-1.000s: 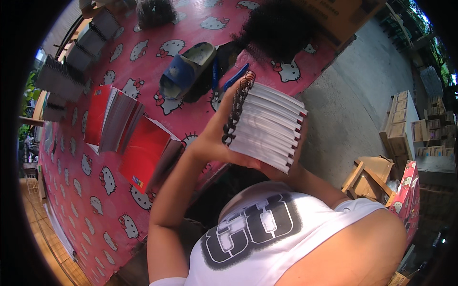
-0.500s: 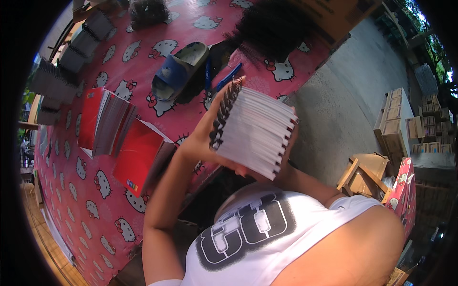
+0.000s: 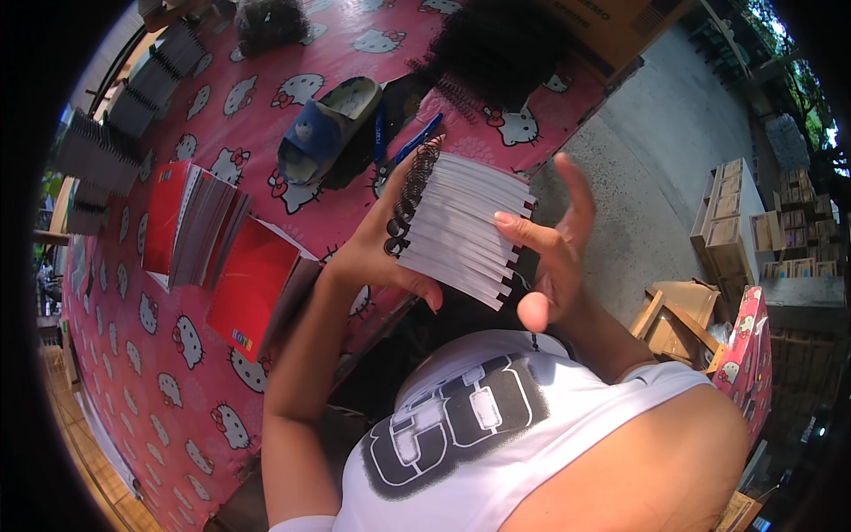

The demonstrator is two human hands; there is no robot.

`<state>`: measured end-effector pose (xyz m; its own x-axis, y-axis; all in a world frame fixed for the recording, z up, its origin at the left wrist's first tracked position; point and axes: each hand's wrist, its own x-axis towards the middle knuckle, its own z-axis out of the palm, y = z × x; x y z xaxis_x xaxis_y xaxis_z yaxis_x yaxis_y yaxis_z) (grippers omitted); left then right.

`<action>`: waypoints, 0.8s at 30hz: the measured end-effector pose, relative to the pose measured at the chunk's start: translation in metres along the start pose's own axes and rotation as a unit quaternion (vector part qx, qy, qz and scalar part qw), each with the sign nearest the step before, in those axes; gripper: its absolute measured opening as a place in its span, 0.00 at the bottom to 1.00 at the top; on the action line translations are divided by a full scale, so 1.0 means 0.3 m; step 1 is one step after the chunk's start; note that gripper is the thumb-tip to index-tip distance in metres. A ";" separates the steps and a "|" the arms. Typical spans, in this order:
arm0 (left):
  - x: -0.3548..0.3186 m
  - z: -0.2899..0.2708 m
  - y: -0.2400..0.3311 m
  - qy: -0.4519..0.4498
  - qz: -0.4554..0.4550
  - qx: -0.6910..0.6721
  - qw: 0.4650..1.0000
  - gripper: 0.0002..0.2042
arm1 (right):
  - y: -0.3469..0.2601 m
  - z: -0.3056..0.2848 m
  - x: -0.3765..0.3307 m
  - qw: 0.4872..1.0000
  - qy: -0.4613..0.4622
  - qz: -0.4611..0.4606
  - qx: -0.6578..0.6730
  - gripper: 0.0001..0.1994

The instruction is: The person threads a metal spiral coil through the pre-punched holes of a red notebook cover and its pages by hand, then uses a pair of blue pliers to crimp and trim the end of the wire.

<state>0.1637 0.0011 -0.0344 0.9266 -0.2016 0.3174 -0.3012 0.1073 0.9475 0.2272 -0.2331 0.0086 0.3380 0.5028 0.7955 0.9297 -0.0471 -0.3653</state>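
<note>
White pages, spiral-bound in black wire, make up the notebook stack (image 3: 461, 226) we hold above the pink counter (image 3: 177, 372). Our left hand (image 3: 377, 253) clamps the stiffer coil edge; our right hand (image 3: 554, 257) hovers open-fingered beside the floppy, light, loose edges.

Beside the one blue slipper (image 3: 324, 131) lie two red-covered notebook piles (image 3: 191, 222) and one pair of blue-handled pliers (image 3: 403, 151). Two hands (image 3: 377, 253) meet at one spiral-bound stack (image 3: 461, 226).
</note>
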 end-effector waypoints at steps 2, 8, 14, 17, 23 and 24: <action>-0.003 -0.001 0.005 -0.005 0.004 0.006 1.000 0.75 | -0.018 0.008 0.013 0.998 0.044 0.021 0.026 0.47; -0.008 0.005 -0.021 0.014 0.041 -0.032 0.999 0.74 | -0.037 -0.034 0.043 0.995 -0.066 0.011 -0.070 0.46; -0.005 -0.005 -0.016 -0.007 0.048 0.020 0.999 0.74 | -0.024 -0.036 0.040 0.997 -0.051 0.006 -0.050 0.45; -0.002 -0.010 -0.016 -0.009 0.027 0.013 1.000 0.73 | 0.049 0.008 -0.004 0.991 0.030 -0.015 0.129 0.53; 0.000 0.027 0.014 0.036 -0.057 -0.071 0.995 0.69 | 0.007 0.113 -0.160 0.945 -0.091 0.121 0.289 0.72; 0.008 0.046 0.015 0.049 -0.022 -0.075 0.996 0.68 | 0.012 0.135 -0.167 0.952 -0.083 0.111 0.272 0.71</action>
<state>0.1613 -0.0123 -0.0289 0.9578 -0.1148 0.2634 -0.2296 0.2452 0.9419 0.2078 -0.2235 -0.0521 0.4472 0.6645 0.5988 0.6100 0.2630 -0.7475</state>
